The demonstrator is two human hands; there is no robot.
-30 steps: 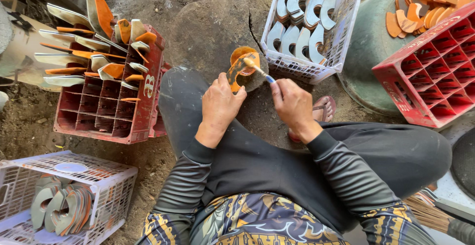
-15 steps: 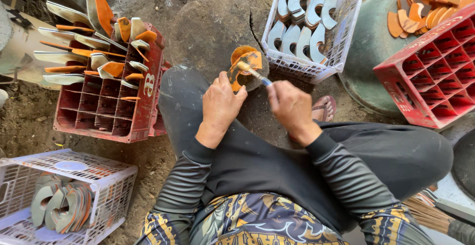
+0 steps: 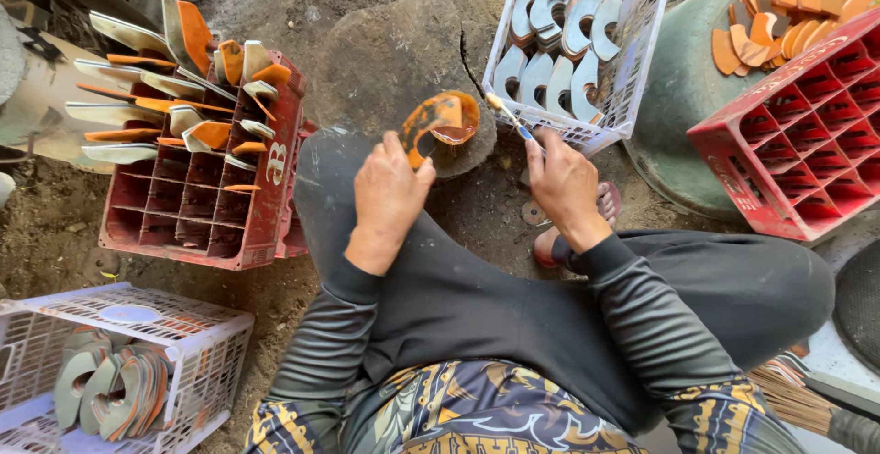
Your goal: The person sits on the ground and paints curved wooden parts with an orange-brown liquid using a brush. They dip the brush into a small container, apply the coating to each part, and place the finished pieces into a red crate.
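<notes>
Baskets (image 3: 632, 96) hold grey curved pieces (image 3: 559, 41).

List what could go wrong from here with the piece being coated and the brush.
Wet orange coating on the curved piece in the left hand could smear onto the fingers gripping its edge. The brush in the right hand hangs beside the white basket of grey pieces and might drip on them.
</notes>
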